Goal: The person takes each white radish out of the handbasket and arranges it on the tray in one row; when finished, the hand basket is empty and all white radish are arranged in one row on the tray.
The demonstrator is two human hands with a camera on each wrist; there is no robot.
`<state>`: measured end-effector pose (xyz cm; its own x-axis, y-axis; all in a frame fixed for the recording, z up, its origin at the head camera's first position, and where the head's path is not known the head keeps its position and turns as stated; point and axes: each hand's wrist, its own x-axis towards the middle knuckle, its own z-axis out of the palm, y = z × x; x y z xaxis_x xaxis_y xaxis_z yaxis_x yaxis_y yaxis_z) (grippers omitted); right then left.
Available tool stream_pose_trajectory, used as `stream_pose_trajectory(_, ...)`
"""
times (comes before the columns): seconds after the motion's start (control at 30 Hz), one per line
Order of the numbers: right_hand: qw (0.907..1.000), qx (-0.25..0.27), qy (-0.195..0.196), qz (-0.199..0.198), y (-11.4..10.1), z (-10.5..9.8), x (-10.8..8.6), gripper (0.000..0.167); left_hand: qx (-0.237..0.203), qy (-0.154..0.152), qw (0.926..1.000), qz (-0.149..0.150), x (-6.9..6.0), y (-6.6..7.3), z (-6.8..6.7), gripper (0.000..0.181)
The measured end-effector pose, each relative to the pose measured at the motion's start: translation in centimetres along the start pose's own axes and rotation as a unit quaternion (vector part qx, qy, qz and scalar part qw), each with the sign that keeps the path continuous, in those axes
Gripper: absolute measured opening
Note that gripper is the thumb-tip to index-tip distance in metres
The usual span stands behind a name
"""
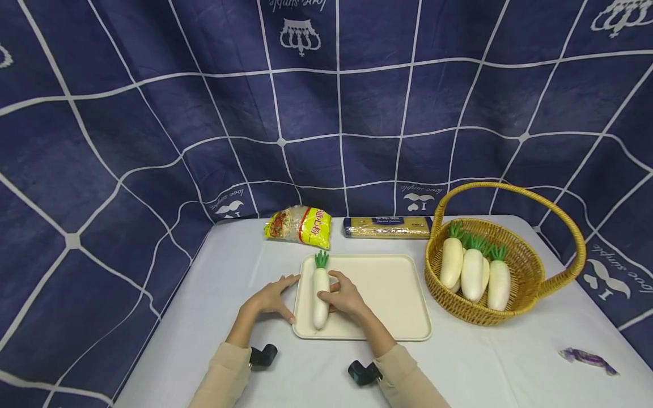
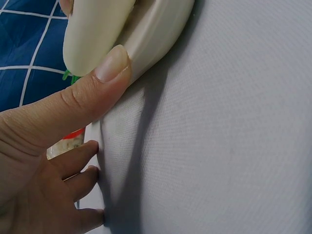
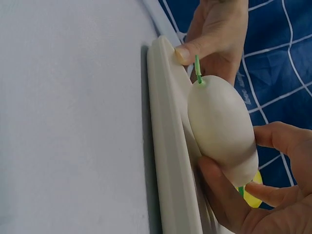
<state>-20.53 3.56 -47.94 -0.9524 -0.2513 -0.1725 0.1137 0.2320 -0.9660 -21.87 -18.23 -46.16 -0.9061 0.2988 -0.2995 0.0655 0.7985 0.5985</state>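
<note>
A toy white radish (image 1: 321, 300) with green leaves lies lengthwise at the left side of the cream tray (image 1: 380, 334), leaves toward the back. My right hand (image 1: 347, 294) holds it from its right side; in the right wrist view, thumb and fingers (image 3: 275, 136) stand around the radish (image 3: 222, 124). Spread wide, my left hand (image 1: 270, 297) is at the tray's left edge. Its thumb (image 2: 112, 66) touches the rim near the front left corner, while the other fingers reach toward the back.
Right of the tray stands a wicker basket (image 1: 459, 309) with a tall handle and several more white radishes (image 1: 473, 275). Behind the tray lie a yellow food bag (image 1: 301, 225) and a pack of noodles (image 1: 388, 227). A purple wrapped candy (image 1: 589, 360) lies at front right.
</note>
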Motion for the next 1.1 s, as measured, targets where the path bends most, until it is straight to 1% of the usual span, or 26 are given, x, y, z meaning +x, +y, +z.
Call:
stream_pose_trajectory(0.13, 1.0000, -0.008, 0.005, -0.001, -0.19, 0.35, -0.02, 0.073, 0.000, 0.000, 1.0000, -0.002, 0.01, 0.04, -0.01, 0.111)
stream_pose_trajectory(0.37, 0.9991, -0.041, 0.010, -0.002, -0.45, 0.81, -0.09, 0.071, 0.000, 0.002, 1.0000, 0.000, -0.20, 0.03, -0.05, 0.110)
stream_pose_trajectory(0.57, 0.9984, -0.054, 0.014, 0.000, -0.47, 1.01, -0.20, 0.070, -0.003, 0.002, 1.0000, 0.000, -0.27, 0.02, -0.02, 0.111)
stream_pose_trajectory(0.7, 0.9967, -0.080, 0.011, 0.002, -0.59, 0.94, -0.40, 0.070, -0.004, 0.005, 1.0000, 0.002, -0.19, -0.03, 0.03, 0.111)
stream_pose_trajectory(0.83, 0.9953, -0.097, 0.007, -0.008, -0.69, 0.80, -0.61, 0.070, -0.002, 0.007, 1.0000, 0.006, 0.02, -0.16, 0.08, 0.111)
stream_pose_trajectory(0.93, 0.9945, -0.103, 0.007, -0.018, -0.71, 0.77, -0.71, 0.070, -0.002, 0.008, 0.9999, 0.008, -0.07, -0.10, 0.08, 0.110)
stream_pose_trajectory(1.1, 0.9931, -0.115, 0.008, -0.019, -0.85, 0.67, -0.92, 0.070, 0.001, 0.008, 0.9999, 0.006, -0.11, 0.01, 0.07, 0.110)
